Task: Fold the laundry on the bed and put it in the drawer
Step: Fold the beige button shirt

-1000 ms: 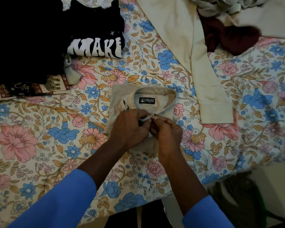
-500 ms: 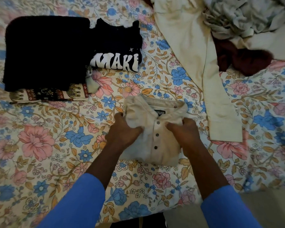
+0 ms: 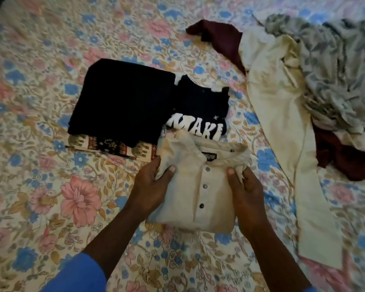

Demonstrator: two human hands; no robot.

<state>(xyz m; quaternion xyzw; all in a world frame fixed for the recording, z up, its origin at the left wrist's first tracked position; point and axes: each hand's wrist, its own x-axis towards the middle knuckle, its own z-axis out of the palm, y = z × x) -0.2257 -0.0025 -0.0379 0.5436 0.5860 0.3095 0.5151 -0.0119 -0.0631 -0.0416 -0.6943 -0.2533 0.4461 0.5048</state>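
You have the folded beige shirt [image 3: 198, 186] in both hands, just below the middle of the frame. Your left hand [image 3: 150, 186] grips its left edge, thumb on top and fingers curled under the cloth. Your right hand [image 3: 247, 190] grips the right edge the same way. The shirt faces up, with its collar towards the top of the frame and a row of dark buttons [image 3: 204, 186] down the front. A small dark label [image 3: 209, 155] sits inside the collar; its writing is too blurred to read.

The shirt's upper edge overlaps a folded black T-shirt [image 3: 200, 102] printed with white letters reading "MAKE". Left of that lies a folded black garment [image 3: 122, 102], on top of a patterned cloth [image 3: 114, 146] with an elephant border.

At the right of the frame lie unfolded clothes: a long cream garment [image 3: 282, 123], a maroon garment [image 3: 219, 39] and a grey patterned cloth [image 3: 335, 70]. Everything rests on the floral bedspread [image 3: 51, 197]. Your blue sleeve [image 3: 78, 275] shows at the lower left.
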